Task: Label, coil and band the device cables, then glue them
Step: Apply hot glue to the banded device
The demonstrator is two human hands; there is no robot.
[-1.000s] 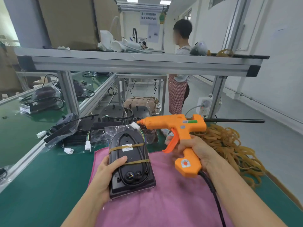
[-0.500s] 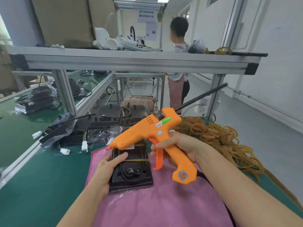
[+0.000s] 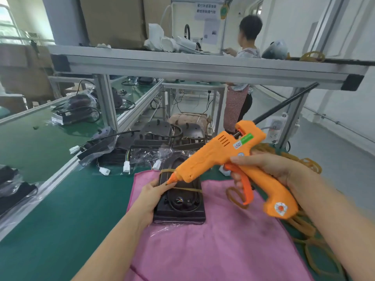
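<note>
Pink cloth (image 3: 213, 240) edge-near: left hand (image 3: 151, 196) grips device (image 3: 179, 201); right hand (image 3: 269, 169) grips glue gun (image 3: 215, 159).

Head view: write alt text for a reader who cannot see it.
A right hand aims an orange glue gun nozzle-down at a black device with a banded cable, steadied by the left hand on a pink cloth. Rubber bands are heaped to the right.

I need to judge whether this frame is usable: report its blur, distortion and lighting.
Head view: wide-angle bending bows the shelf beam and floor edges; even, soft indoor light, no harsh shadows; glue gun and banded device fairly sharp; the distant person and the right hand slightly smeared.
</note>
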